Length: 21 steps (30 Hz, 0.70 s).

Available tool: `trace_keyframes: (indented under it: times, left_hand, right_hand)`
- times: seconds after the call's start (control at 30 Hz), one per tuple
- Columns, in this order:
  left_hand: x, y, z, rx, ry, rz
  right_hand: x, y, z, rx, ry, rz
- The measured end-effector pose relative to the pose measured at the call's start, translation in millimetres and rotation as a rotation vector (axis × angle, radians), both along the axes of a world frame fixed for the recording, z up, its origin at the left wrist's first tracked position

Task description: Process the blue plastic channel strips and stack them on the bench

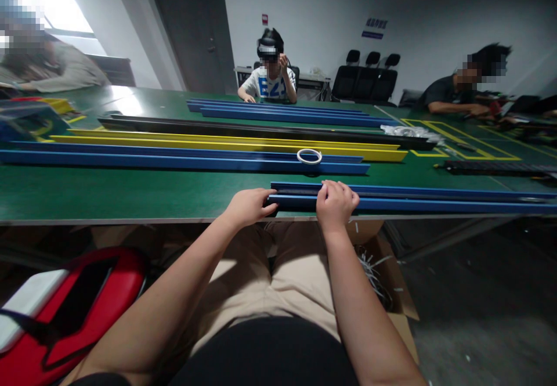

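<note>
A long blue channel rail [413, 204] lies along the front edge of the green table, its open side up and a dark strip inside it. At its left end, my left hand [250, 206] pinches the rail's tip between thumb and fingers. My right hand [336, 203] is wrapped over the rail a little further right, fingers curled into the channel; its fingertips are partly hidden. Just beyond, a white ring-shaped coil [309, 156] rests on a second blue rail [183, 160].
Behind lie yellow rails [243, 144], black rails [270, 129] and more blue rails [287, 113] on the green table [130, 194]. Clear plastic bags [407, 133] sit at right. Several people are around the table. A red chair [104, 299] and a cardboard box [398, 284] stand below.
</note>
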<state>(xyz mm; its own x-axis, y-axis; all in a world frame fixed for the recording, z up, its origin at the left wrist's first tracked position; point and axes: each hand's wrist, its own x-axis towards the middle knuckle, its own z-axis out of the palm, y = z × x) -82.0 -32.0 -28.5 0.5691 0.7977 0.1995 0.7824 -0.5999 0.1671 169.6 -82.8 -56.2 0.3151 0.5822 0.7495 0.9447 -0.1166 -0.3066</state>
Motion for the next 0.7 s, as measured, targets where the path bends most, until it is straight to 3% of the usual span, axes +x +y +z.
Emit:
trace_keyframes:
  times: [0.7]
  left_hand:
    - [4.7,0.3,5.0,0.011,0.068,0.011]
  right_hand:
    - [-0.3,0.7,0.3,0.005,0.006,0.000]
